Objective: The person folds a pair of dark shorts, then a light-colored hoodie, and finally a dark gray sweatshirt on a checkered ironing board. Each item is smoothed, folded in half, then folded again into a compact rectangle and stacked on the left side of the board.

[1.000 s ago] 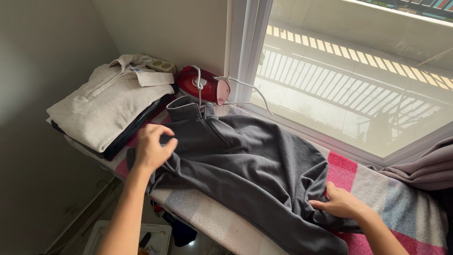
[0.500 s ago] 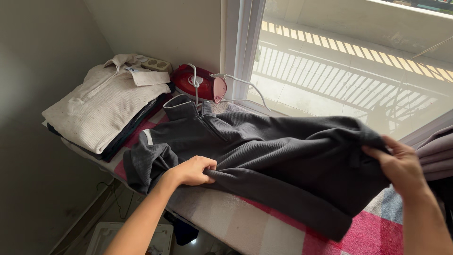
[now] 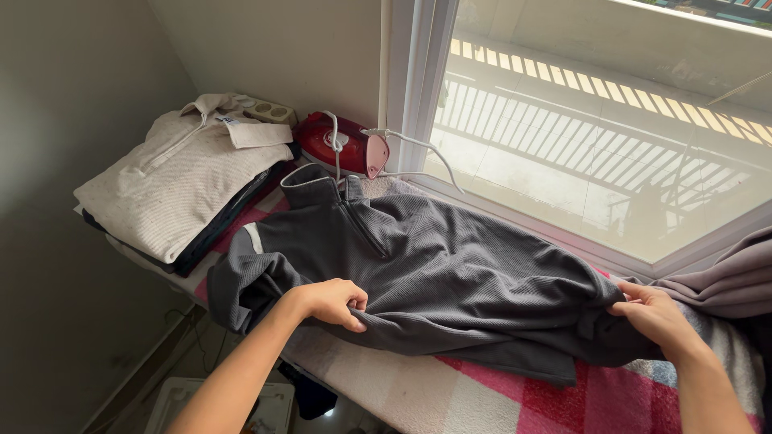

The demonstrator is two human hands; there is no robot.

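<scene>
Now both hands pinch a ribbed dark-grey pullover (image 3: pixel 450 265).

Your left hand (image 3: pixel 330 301): fingers curled shut, forearm reaching up from lower left | your right hand (image 3: pixel 655 315): fingers pinched closed, forearm from lower right

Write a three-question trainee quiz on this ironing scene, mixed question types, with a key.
1. True or false: both hands grip the dark grey sweater.
2. Where does the red iron sit? A) on the floor B) at the far end of the board by the window C) on the folded pile
3. Fill in: the top garment on the folded pile is ____ coloured.

Key: 1. True: the left hand pinches its near edge and the right hand holds its hem end. 2. B. 3. Cream.
</scene>
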